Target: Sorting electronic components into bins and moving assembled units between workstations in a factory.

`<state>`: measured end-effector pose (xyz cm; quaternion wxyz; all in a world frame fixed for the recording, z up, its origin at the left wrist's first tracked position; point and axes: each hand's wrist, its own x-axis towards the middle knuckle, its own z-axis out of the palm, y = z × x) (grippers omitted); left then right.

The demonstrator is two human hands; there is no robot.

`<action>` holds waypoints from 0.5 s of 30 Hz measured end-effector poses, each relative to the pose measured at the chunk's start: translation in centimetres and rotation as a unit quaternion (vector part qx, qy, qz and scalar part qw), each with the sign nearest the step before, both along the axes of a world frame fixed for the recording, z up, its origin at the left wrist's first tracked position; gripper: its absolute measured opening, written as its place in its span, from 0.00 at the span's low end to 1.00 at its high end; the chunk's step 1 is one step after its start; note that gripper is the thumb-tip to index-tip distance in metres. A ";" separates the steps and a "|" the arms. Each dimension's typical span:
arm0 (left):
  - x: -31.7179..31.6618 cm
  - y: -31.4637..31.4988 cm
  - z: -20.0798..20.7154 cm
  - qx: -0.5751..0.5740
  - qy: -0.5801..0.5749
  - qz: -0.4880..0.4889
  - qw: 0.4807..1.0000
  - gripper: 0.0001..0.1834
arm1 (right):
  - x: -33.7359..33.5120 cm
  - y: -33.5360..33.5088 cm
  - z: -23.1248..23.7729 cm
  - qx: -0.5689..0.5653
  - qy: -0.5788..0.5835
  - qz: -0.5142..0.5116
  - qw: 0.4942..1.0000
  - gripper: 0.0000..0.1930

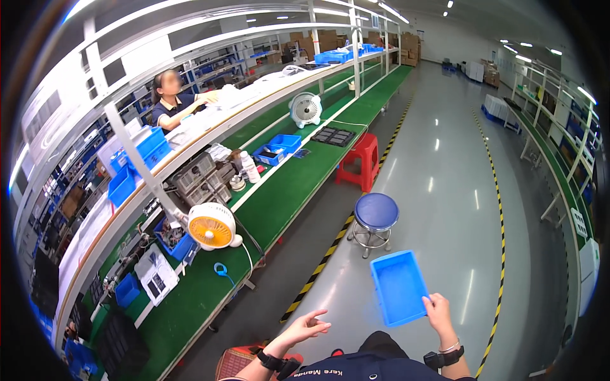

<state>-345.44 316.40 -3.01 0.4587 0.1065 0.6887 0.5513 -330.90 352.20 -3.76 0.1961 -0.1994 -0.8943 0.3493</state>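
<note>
A shallow blue plastic bin (400, 289) hangs over the floor in front of me, its inside bare. My right hand (438, 312) grips its near right corner, thumb over the rim. To the left of the bin, my left hand (306, 327) is in the air with its fingers stretched out and nothing in them. A dark band sits on each of my wrists. Just beyond the bin stands a round stool (376, 212) with a blue seat and metal legs.
A long green workbench (267, 206) runs along my left, holding an orange-and-white fan (211, 227), a white fan (305, 110) and small blue bins (286, 143). A red plastic stool (359, 162) stands beside it. Across the bench sits a person (170, 101). Another bench (546, 136) lines the right.
</note>
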 end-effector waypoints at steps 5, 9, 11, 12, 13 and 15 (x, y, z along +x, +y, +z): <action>-9.9 4.6 -3.3 -0.001 -0.001 -0.002 1.000 0.37 | -9.8 6.9 -3.6 -0.143 0.009 -0.064 0.988 0.14; -16.8 8.8 -4.0 -0.034 -0.027 0.015 0.999 0.32 | -21.3 12.8 -5.1 -0.120 0.011 -0.016 0.993 0.14; -20.4 10.4 -3.7 -0.045 -0.064 0.043 0.996 0.31 | -28.4 13.8 -3.7 -0.117 0.005 0.007 0.993 0.15; -22.1 10.9 -3.2 -0.046 -0.070 0.056 0.995 0.31 | -32.2 14.1 -2.3 -0.116 -0.003 0.043 0.992 0.15; -23.7 11.3 -2.5 -0.016 -0.067 0.075 0.995 0.31 | -36.2 14.5 -1.3 -0.115 -0.012 0.082 0.990 0.15; -26.5 12.0 -1.7 0.010 -0.062 0.121 0.991 0.30 | -43.3 15.8 0.0 -0.115 -0.053 0.152 0.980 0.14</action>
